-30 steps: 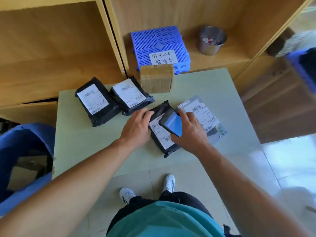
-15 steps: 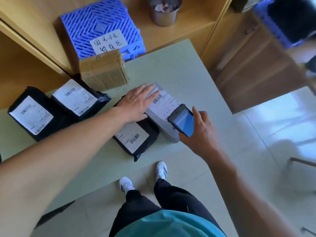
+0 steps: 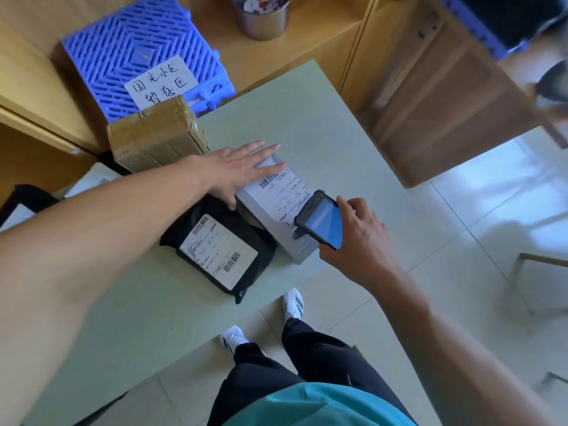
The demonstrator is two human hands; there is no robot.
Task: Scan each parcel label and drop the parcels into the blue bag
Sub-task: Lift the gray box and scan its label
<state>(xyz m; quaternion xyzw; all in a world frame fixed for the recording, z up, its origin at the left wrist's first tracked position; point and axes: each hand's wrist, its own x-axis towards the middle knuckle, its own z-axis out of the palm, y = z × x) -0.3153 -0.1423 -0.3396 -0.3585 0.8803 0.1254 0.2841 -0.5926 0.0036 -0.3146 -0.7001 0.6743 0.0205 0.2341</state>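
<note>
A grey parcel (image 3: pixel 278 207) with a white barcode label lies on the pale green table (image 3: pixel 322 127). My left hand (image 3: pixel 242 169) lies flat on its far end, fingers spread. My right hand (image 3: pixel 358 241) holds a phone scanner (image 3: pixel 321 224) with a blue screen just above the parcel's near end. A black parcel (image 3: pixel 219 247) with a white label lies beside it on the left. Two more black parcels (image 3: pixel 21 204) show at the left, mostly hidden by my left arm. The blue bag is out of view.
A taped cardboard box (image 3: pixel 156 138) stands at the table's back edge. Behind it on the wooden shelf are a blue slatted crate (image 3: pixel 138 53) with a handwritten note and a metal cup (image 3: pixel 261 16). A wooden cabinet (image 3: pixel 445 103) stands to the right, above tiled floor.
My left hand left the black parcel and flattened on the grey one. My right hand carried the phone from the black parcel's label over the grey parcel's label. The view swung right, losing the blue bag.
</note>
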